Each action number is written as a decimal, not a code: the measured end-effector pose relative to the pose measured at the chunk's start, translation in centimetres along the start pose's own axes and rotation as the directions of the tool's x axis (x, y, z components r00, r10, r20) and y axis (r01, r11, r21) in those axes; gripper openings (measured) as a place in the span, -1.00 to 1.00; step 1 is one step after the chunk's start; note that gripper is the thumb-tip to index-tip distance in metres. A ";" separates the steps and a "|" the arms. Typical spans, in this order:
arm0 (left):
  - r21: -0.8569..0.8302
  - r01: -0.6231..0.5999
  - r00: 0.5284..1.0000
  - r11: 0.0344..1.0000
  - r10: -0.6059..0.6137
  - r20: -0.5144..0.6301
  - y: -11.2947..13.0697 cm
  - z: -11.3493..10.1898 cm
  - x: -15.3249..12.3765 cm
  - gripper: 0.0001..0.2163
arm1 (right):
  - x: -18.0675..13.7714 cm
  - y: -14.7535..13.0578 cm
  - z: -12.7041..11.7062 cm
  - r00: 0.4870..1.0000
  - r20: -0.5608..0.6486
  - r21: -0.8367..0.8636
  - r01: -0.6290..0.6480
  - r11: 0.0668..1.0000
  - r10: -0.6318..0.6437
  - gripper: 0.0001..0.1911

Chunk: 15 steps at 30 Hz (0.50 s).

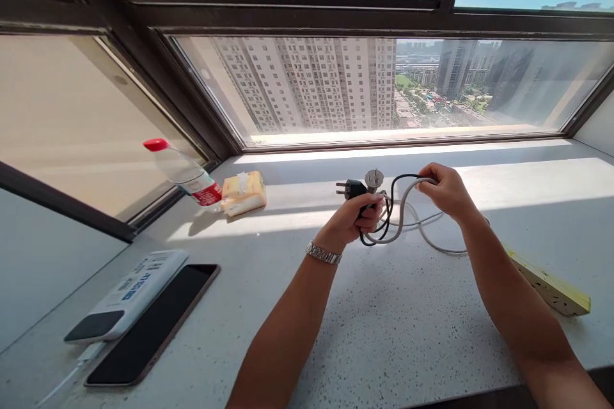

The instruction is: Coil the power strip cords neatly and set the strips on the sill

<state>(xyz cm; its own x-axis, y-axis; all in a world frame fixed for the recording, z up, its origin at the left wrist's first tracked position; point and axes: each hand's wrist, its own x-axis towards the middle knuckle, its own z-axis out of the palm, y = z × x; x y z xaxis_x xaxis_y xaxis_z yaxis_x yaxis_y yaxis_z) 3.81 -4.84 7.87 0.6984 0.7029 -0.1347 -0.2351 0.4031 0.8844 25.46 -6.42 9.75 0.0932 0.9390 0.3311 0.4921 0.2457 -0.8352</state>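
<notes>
My left hand (352,220), with a metal watch band at the wrist, is closed round two plugs and their cords. The black plug (354,189) has its prongs facing left, and the grey plug (373,179) points its prongs up. Farther right, my right hand (447,192) pinches the black cord (394,195) and the grey cord (407,195) together. Between the hands the cords hang in loops. Grey cord also trails over the counter behind my right forearm. A yellowish power strip (551,284) lies to the right, partly hidden by that forearm.
On the left lie a dark-screened phone (156,323) and a white power bank (132,291) with a white cable (71,374). A red-capped bottle (187,176) leans beside a yellow tissue pack (244,193). The speckled counter (374,332) meets a window (311,83) at the back.
</notes>
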 end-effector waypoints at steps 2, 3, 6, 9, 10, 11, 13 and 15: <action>-0.038 -0.016 1.000 0.999 0.015 -0.020 0.3 -0.5 0.0 -0.75 | 0.0 0.0 -0.3 0.999 0.036 0.017 -0.007 1.000 0.007 -0.81; -0.051 -0.019 0.999 0.999 0.017 -0.034 0.6 -0.7 -0.2 -0.76 | 0.1 0.1 -0.6 0.998 0.057 0.010 -0.023 1.000 0.022 -0.81; -0.146 -0.080 0.994 0.986 0.068 -0.090 2.0 -1.5 -1.3 -0.75 | 0.5 0.9 -1.7 0.981 0.168 -0.054 -0.094 0.994 0.102 -0.77; -0.342 -0.352 0.934 0.871 0.301 -0.193 4.0 -2.4 -3.4 -0.74 | 0.9 1.7 -2.6 0.934 0.301 -0.167 -0.150 0.975 0.195 -0.68; -0.399 -0.464 0.885 0.791 0.400 -0.236 4.6 -2.7 -4.1 -0.73 | 1.0 1.9 -2.8 0.907 0.360 -0.196 -0.157 0.968 0.220 -0.63; -0.440 -0.565 0.825 0.698 0.490 -0.282 5.2 -2.9 -4.9 -0.73 | 1.0 2.1 -2.9 0.869 0.434 -0.211 -0.158 0.965 0.238 -0.58; -0.473 -0.704 0.703 0.529 0.612 -0.362 6.2 -3.1 -6.3 -0.75 | 1.1 2.3 -2.7 0.771 0.593 -0.190 -0.148 0.971 0.234 -0.52; -0.453 -0.783 0.610 0.426 0.668 -0.426 6.7 -3.2 -7.4 -0.79 | 1.2 2.5 -2.3 0.675 0.715 -0.128 -0.130 0.983 0.182 -0.46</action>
<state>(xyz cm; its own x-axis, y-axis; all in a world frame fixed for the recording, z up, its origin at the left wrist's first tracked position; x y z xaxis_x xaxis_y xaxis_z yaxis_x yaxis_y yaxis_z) -5.06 -5.45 13.37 -0.0189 0.9477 0.3186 -0.9532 -0.1132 0.2803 28.84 -5.23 9.09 -0.4660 0.8509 -0.2425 0.5822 0.0885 -0.8082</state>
